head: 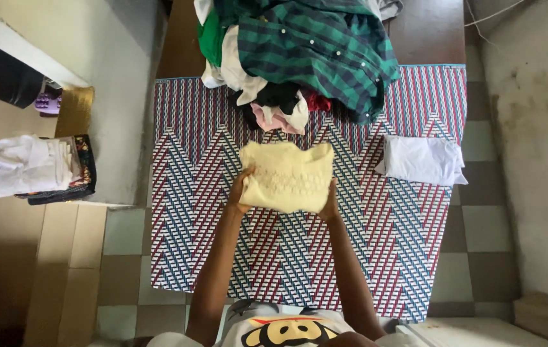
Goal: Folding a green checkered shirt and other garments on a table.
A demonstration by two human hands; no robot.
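Nearest the camera, two bare arms reach out over the mat (299, 257), a woven zigzag sheet of red, blue and white that lies on the checked floor (486, 225). The left hand (239, 191) and the right hand (330, 204) are apart, each clamped on one side edge of a single folded cream top (287, 176), which is held at about the middle of the mat; whether it rests on the weave or is lifted just off it cannot be told. The near half of the mat, between the top and the person's body, is bare weave crossed only by the two forearms. To the right of the top, well apart from it and by the mat's right edge, lies one folded white cloth (423, 159). Beyond the top, at the mat's far edge, sits one heap of clothes (293, 58), with a green checked shirt (325, 48) uppermost and white, pink, dark and red pieces spilling toward the top, near it but not touching. Off the mat to the left, past a strip of floor and a raised ledge (110, 128), one stack of folded laundry (30, 166) stands, white pieces over a dark patterned one. A wall (537, 128) closes the right side, just beyond the floor tiles.
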